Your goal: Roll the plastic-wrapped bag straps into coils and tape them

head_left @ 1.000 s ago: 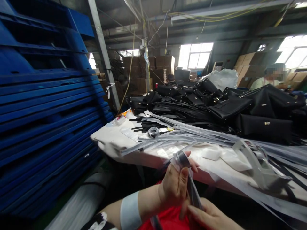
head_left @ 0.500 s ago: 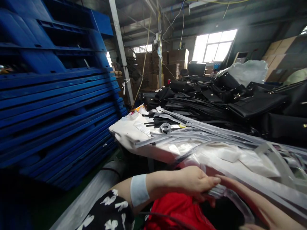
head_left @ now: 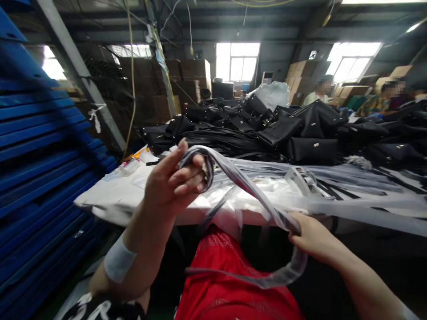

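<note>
The clear plastic strip (head_left: 253, 191), long and narrow with a darker band showing through it, runs between both hands in front of the white table (head_left: 110, 195). The left hand (head_left: 170, 182) is raised, its fingers curled around the strip's looped end, which wraps over the fingertips near the table's front edge. From there the strip slopes down and to the right to the right hand (head_left: 310, 238), which pinches it with thumb and fingers closed; past that grip the strip curves down in a loose arc over the red cloth (head_left: 230, 284) in the person's lap. More clear strips (head_left: 350, 200) lie spread across the tabletop (many of them overlapping), and behind them sits a heap of black bags (head_left: 300, 133). Stacked blue pallets (head_left: 36, 146) stand at the left. Two other people (head_left: 322, 91) sit far off at the right, beyond the bags, near cardboard boxes (head_left: 196, 71).
</note>
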Demonstrator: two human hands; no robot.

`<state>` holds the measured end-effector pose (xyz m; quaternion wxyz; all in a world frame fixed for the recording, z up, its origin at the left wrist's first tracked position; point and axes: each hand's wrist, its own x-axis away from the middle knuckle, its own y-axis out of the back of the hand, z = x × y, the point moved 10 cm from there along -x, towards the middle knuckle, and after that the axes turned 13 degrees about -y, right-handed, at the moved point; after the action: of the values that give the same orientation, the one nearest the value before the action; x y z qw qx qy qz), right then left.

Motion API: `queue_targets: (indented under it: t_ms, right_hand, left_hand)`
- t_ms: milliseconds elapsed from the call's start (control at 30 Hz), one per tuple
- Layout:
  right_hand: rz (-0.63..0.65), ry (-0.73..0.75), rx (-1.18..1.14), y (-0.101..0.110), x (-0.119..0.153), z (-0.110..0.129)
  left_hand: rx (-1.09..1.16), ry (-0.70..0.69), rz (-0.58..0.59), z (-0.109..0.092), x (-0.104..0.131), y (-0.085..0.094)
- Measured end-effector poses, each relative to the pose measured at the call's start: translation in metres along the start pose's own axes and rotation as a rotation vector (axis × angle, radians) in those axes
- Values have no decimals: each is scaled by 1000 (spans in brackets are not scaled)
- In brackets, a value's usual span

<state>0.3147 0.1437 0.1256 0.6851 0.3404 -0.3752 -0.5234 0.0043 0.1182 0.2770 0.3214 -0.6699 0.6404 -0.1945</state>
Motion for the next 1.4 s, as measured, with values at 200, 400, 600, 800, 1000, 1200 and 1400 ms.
queue_targets:
  t_ms: [200,400,600,800,1000,1200,1400]
  right_hand:
    - [-128,-242,320,-9,-10,-60]
    - [-331,164,-231,9,24,53]
    - [360,180,-804,-91,9,109]
    - [776,116,-920,-138,48,120]
    - [589,5,-930,-71,24,59]
    - [65,172,-484,-25,14,64]
    - [434,144,-681,-108,36,107]
  left_hand:
    - [-22,40,43,18,3,3]
    - [-60,420,261,120,26,-10]
    - [-3,477,335,165,42,-18]
    - [-341,-207,143,106,-7,28]
    - [-1226,-379,663,145,22,28]
    - [-739,367,639,209,64,28]
    - [-365,141,213,153,17,29]
